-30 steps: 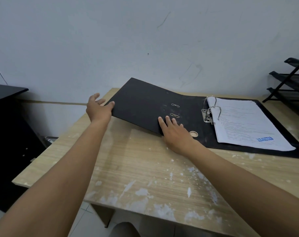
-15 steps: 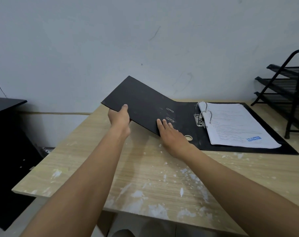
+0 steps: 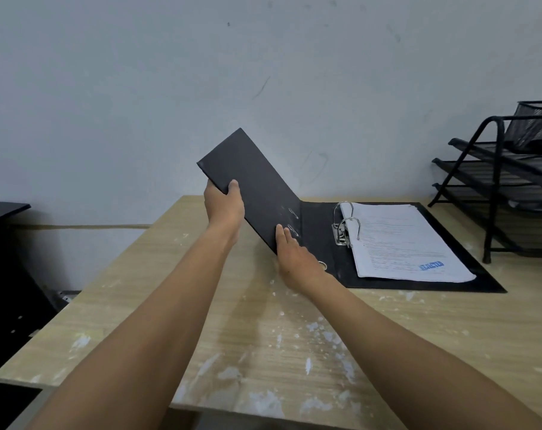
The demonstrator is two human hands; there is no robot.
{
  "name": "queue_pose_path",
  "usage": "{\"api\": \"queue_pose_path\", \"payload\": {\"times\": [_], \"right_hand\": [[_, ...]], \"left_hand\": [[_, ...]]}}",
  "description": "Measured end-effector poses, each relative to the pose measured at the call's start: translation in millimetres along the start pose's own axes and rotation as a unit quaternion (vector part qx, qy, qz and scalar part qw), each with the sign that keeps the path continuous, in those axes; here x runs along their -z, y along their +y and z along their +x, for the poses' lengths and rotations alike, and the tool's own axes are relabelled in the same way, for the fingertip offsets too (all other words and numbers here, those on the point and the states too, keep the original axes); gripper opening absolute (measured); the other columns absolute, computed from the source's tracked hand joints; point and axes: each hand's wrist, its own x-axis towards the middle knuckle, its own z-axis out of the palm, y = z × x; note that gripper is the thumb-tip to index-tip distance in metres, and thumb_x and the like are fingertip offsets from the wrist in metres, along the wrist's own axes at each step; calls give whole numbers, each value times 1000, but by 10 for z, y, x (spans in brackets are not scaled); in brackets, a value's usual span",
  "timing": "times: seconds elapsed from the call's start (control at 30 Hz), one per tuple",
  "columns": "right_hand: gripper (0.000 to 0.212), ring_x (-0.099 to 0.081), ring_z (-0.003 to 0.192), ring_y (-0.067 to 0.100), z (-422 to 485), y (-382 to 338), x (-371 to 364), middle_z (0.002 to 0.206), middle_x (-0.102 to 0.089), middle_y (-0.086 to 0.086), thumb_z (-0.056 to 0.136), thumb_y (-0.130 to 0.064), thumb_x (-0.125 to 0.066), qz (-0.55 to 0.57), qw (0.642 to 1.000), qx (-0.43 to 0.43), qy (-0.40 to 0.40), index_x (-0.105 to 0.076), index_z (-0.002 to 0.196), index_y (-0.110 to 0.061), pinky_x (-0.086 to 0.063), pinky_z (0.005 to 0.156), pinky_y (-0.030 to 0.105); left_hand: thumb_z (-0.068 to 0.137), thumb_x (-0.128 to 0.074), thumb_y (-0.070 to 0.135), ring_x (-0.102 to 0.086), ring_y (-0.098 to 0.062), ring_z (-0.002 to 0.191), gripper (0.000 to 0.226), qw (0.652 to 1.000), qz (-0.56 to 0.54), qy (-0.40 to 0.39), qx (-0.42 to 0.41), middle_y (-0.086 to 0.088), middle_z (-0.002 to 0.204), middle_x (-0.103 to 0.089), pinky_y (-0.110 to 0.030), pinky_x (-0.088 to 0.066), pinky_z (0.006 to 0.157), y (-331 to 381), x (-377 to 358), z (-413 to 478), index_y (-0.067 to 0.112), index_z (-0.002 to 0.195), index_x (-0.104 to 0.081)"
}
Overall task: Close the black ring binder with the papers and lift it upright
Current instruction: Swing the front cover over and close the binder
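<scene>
The black ring binder [image 3: 317,231] lies open on the wooden table [image 3: 263,336]. Its back cover and spine are flat, and a stack of white papers [image 3: 406,243] with a blue stamp sits on the metal rings [image 3: 345,223]. The front cover [image 3: 251,184] is raised at a steep slant over the table's left part. My left hand [image 3: 224,203] grips the cover's near edge, thumb on the inner face. My right hand [image 3: 294,259] rests flat with its fingers apart, touching the cover's lower edge near the spine fold.
A black wire tray rack [image 3: 508,181] stands at the table's right, close to the binder's far right corner. A pale wall [image 3: 263,72] runs just behind the table. A dark cabinet [image 3: 6,274] stands to the left, beyond the table's edge.
My left hand slid along the cover's edge, took hold of it and swung the front cover up from nearly flat to a steep slant. My right hand stayed by the spine.
</scene>
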Motion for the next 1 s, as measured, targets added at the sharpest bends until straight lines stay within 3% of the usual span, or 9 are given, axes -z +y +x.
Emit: {"api": "queue_pose_path", "payload": {"times": [0.1,0.23,0.47,0.63,0.8,0.87,0.93,1.0], "right_hand": [[68,-28,142,39,-14,5,74,165,-5,8,99,-3,-35,38,999,-22,8,2,155,-10,-32,106,49],[65,-37,136,41,4,57,83,163,-13,12,98,-11,-33,99,994,-38,23,-2,155,-9,-33,106,48],[61,-49,120,43,-36,156,35,143,-46,20,96,-10,-32,183,979,-82,47,-11,153,-9,-42,98,50],[63,-51,118,39,-78,199,-5,131,-54,20,96,-11,-32,201,971,-116,50,-9,155,-13,-43,97,47],[64,-52,119,41,-94,263,-51,129,-56,21,96,-11,-30,230,964,-118,61,-8,155,-14,-41,102,51],[63,-51,119,42,-90,272,-60,130,-55,21,96,-11,-30,238,962,-115,68,-9,155,-14,-41,102,51],[62,-54,112,41,-62,284,-75,125,-58,19,96,-12,-31,249,959,-116,73,-12,155,-15,-44,95,48],[60,-53,93,34,-44,290,-79,114,-62,17,95,-11,-33,260,956,-115,76,-18,153,-16,-42,79,42]], "left_hand": [[95,-42,11,-58,-7,88,28,999,29,-23,-24,10,100,-61,-20,-43,79,99,-139,-29,15,121,-53],[95,-41,11,-57,-16,89,28,994,71,-58,-66,3,103,-62,-26,-45,78,187,-357,-58,14,119,-54],[95,-38,8,-54,-2,74,31,983,111,-95,-107,11,90,-58,-19,-43,66,267,-649,-192,15,121,-53],[95,-37,7,-55,-15,81,34,974,138,-125,-132,5,95,-61,-26,-43,73,312,-795,-307,15,124,-53],[94,-35,4,-47,-7,61,42,963,161,-154,-150,11,79,-56,-6,-37,48,293,-916,-412,14,132,-49],[93,-34,3,-48,-7,62,45,959,170,-170,-149,10,84,-57,-5,-37,46,256,-931,-455,16,135,-47],[94,-33,2,-49,-7,64,48,954,188,-188,-140,7,94,-59,-6,-38,48,164,-909,-498,19,138,-44],[95,-33,3,-49,-3,67,49,948,209,-207,-119,5,103,-59,-5,-40,52,35,-847,-547,21,140,-41]]}}
